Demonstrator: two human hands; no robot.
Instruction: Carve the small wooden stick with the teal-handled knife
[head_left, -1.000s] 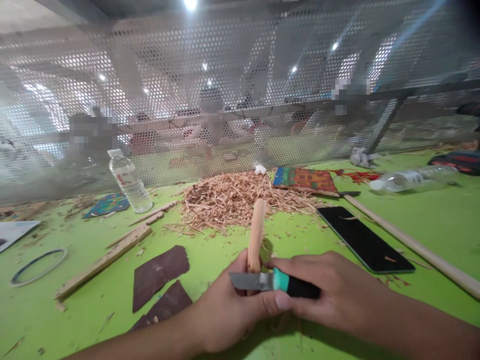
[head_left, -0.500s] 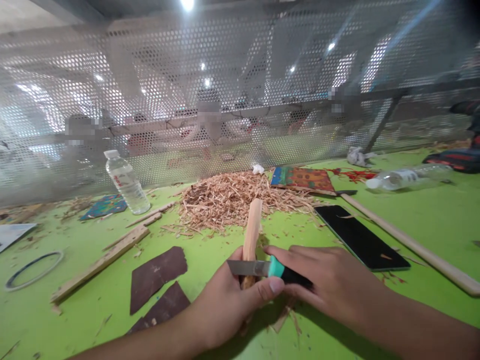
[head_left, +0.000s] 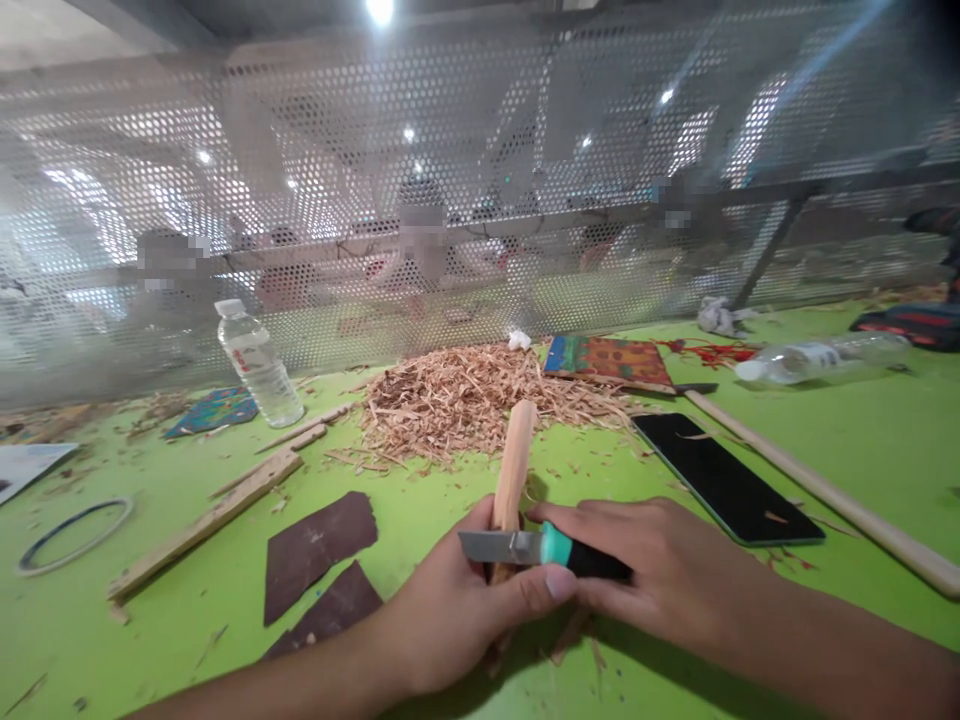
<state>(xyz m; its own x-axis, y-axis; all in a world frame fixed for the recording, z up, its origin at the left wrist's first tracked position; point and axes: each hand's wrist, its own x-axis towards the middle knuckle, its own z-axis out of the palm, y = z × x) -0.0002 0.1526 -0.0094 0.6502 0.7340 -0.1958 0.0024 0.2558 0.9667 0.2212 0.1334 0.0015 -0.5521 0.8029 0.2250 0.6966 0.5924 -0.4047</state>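
- The left hand (head_left: 457,615) is gripping the lower part of a wooden stick (head_left: 515,455); its fingers (head_left: 480,515) are bending closely around the wood, and its thumb (head_left: 536,592) is resting against the knife, near the handle.
- The right hand (head_left: 664,560) is holding this knife (head_left: 547,550) by the handle, with the fingers curled around it; the blade is lying across the stick, just above the left thumb.
- The stick is standing tilted between the hands, above the table (head_left: 187,630), and its upper end is pointing toward a heap of shavings (head_left: 442,410).
- About the progress: the upper length is looking pale and smoothly pared, so this part is seemingly well advanced.
- The small part showing below the blade is looking darker and rougher, so some wood is probably remaining to cut there; the left hand is hiding the rest, so one cannot tell its condition.
- Two brown sheets (head_left: 319,550) are lying at the left, apart from the stick, and no hand is touching them.
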